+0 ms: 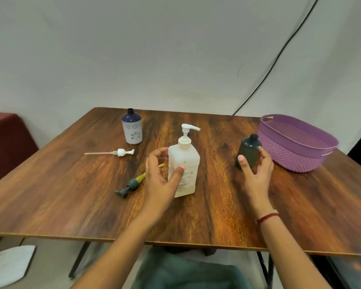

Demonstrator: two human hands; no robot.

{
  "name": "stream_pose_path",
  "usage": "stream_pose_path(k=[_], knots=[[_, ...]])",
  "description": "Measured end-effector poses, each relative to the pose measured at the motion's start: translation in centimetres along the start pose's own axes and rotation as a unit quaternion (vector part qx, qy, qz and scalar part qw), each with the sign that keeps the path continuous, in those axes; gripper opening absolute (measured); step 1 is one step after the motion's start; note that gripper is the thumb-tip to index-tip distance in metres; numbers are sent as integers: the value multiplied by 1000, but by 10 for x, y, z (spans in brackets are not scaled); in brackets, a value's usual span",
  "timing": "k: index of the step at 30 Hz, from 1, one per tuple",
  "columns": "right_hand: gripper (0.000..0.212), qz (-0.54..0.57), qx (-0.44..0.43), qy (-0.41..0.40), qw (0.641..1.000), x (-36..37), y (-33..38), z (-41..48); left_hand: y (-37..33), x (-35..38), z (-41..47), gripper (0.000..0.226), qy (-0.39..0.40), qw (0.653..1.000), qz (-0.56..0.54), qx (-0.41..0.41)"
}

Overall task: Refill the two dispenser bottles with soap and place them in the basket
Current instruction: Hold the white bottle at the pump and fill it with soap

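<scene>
**Both hands reaching, bottles still uncapped**

Left hand (161,176) spread wide, cupped round white pump soap bottle (186,155) at table (71,195) centre; firm contact unclear. Its label: small print and a red mark, unreadable. Right hand (256,172) open, thumb and fingers either side of dark green bottle (248,149), just beside purple basket (290,155). Blue-and-white flowered bottle (132,128) upright, far left. White pump (121,152) and green pump (129,185) lie flat.

A black cable (276,58) is hanging down the pale wall (133,49) toward the wooden worktop's (71,195) far edge; a maroon seat (6,140) is standing beyond its left edge.
</scene>
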State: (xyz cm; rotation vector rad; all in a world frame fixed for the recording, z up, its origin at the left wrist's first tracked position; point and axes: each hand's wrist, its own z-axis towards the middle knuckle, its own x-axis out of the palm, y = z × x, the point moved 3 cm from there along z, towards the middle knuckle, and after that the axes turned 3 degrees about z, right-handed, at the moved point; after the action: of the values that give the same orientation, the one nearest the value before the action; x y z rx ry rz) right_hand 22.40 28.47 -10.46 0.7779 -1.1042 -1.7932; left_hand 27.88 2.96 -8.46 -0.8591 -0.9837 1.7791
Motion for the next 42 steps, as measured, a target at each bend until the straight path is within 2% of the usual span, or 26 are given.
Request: stream_pose_path(k=[4, 7, 11, 13, 15, 18, 20, 22, 25, 28, 30, 33, 35, 42], knots=[[59, 50, -10, 78, 996, 19, 29, -40, -1, 9, 2, 72, 47, 998, 33, -30], [60, 59, -6, 144, 988, 29, 46, -60, -2, 10, 7, 90, 71, 994, 69, -38], [58, 76, -8, 203, 976, 36, 57, -73, 3, 11, 26, 112, 104, 987, 78, -93], [51, 80, -14, 220, 972, 42, 61, -79, 5, 13, 31, 107, 124, 985, 73, -93], [44, 89, -26, 220, 971, 50, 64, -84, 8, 13, 35, 89, 143, 983, 90, -68], [37, 75, -48, 164, 982, 61, 69, -83, 15, 11, 39, 81, 162, 979, 111, -49], [43, 59, -54, 121, 989, 69, 72, -75, 18, 11, 39, 80, 164, 978, 121, -46], [60, 31, -46, 110, 992, 81, 74, -65, 23, 11, 40, 75, 162, 978, 123, -47], [87, 3, -22, 143, 989, 102, 74, -47, 26, 11, 42, 69, 159, 977, 133, -42], [93, -9, 6, 180, 984, 119, 66, -35, 28, 12, 42, 72, 150, 978, 140, -34], [77, 0, 15, 185, 983, 125, 61, -31, 26, 12, 40, 71, 140, 979, 145, -24], [37, 10, 12, 176, 984, 129, 57, -28, 25, 11, 40, 69, 138, 979, 147, -26], [23, 6, 5, 181, 983, 131, 58, -28, 24, 11, 39, 69, 140, 979, 146, -29], [22, 12, 5, 192, 981, 130, 59, -25, 21, 9, 38, 72, 154, 977, 145, -40]])
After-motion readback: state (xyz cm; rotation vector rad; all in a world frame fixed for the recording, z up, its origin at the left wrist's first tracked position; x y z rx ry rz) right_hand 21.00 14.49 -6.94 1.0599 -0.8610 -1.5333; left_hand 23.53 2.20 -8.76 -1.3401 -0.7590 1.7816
